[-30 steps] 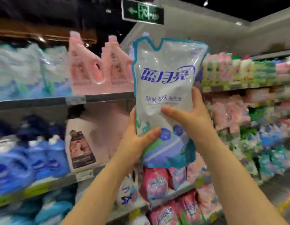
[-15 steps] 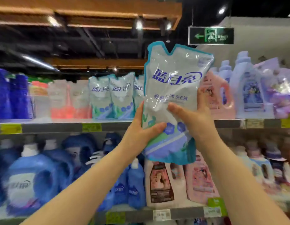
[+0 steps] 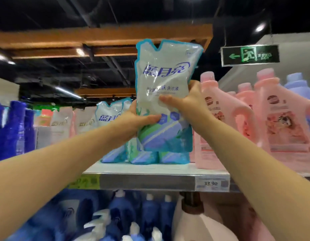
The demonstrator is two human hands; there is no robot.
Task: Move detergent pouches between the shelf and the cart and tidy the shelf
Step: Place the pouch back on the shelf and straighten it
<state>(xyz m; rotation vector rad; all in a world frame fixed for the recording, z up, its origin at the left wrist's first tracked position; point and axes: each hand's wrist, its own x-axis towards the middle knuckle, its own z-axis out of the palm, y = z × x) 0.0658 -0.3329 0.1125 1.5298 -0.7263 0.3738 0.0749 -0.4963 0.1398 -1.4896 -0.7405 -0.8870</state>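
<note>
I hold the detergent refill pouch (image 3: 165, 94) upright at centre view, lifted clear above the shelf (image 3: 147, 181). My left hand (image 3: 135, 122) grips its lower left edge with the thumb across the front. My right hand (image 3: 189, 100) clamps the right side at mid-height. The film dents under my fingers, so I judge it soft, liquid-heavy, floppy and slick. It is best taken low on the full belly with both hands, not by the thin notched top.

Matching pouches (image 3: 109, 115) stand on the shelf at 6 and 8 o'clock of it. Pink bottles (image 3: 220, 119) stand at 3 o'clock, and blue bottles (image 3: 150, 211) fill the tier below. A green exit sign (image 3: 249, 55) hangs at 2 o'clock under a dark ceiling.
</note>
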